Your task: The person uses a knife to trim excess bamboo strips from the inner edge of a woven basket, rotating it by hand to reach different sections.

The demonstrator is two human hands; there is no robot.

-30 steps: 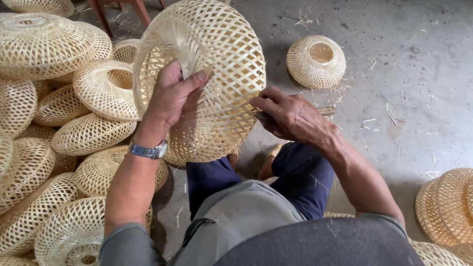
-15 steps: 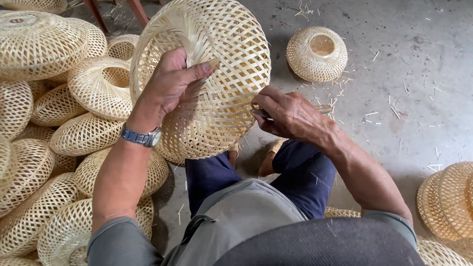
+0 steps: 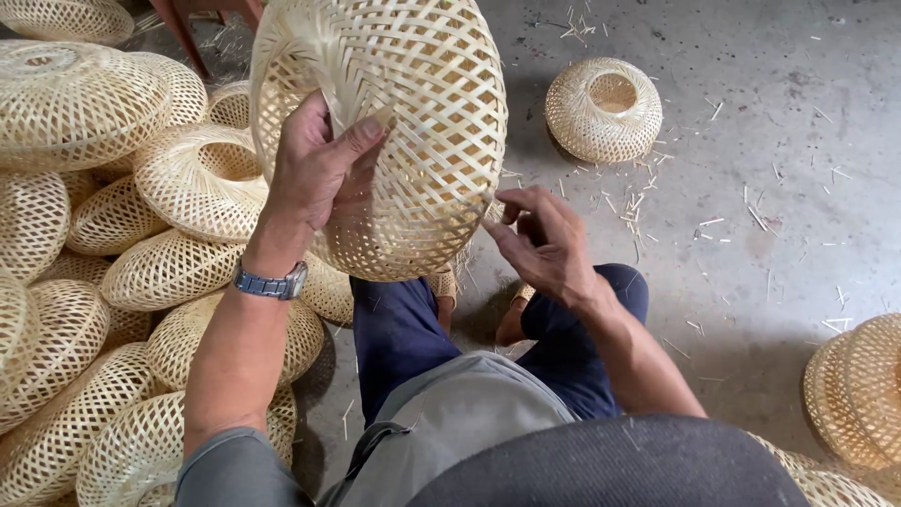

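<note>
I hold up a round, open-weave bamboo basket (image 3: 422, 113) in front of me. My left hand (image 3: 319, 169), with a metal wristwatch on the wrist, grips the basket's near side, thumb pressed on the weave. My right hand (image 3: 544, 239) is at the basket's lower right edge, with its fingertips pinching at a thin strip there. What it pinches is too small to make out. I am squatting, with my knees in dark blue trousers below the basket.
A large pile of similar woven bamboo baskets (image 3: 113, 235) fills the left side. One basket (image 3: 603, 108) stands alone on the concrete floor at upper right, more baskets (image 3: 859, 390) at the right edge. Bamboo slivers litter the floor.
The basket has been lifted and turned a little. My left hand's grip has shifted on its side, and my right hand has come off the rim to pinch at the lower edge.
</note>
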